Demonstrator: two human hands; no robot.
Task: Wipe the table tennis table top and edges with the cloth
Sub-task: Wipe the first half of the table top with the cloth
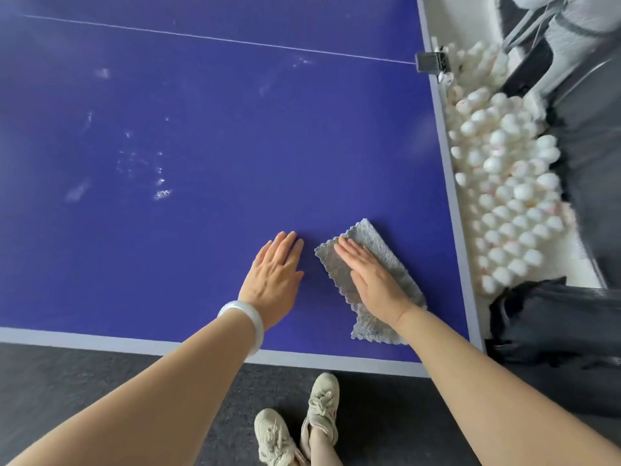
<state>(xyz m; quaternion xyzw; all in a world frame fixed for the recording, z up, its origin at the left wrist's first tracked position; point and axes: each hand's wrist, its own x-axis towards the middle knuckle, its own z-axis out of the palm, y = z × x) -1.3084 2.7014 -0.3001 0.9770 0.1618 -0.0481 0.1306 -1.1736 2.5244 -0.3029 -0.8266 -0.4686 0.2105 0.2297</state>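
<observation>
The blue table tennis table top [208, 136] fills most of the view, with a pale grey band along its near edge [100, 341] and right edge [447, 169]. A grey fluffy cloth [386, 253] lies flat near the table's near right corner. My right hand [373, 280] presses flat on the cloth with straight fingers. My left hand [277, 275] rests flat on the bare blue surface just left of the cloth, a pale bangle on its wrist. Whitish smudges [161, 193] mark the surface to the far left.
A white centre line [218, 38] crosses the far part of the table to a net clamp [431, 62] at the right edge. Beside the right edge lie several white balls [504, 183] in a heap, then dark bags [554, 324]. Dark floor and my shoes [302, 425] lie below.
</observation>
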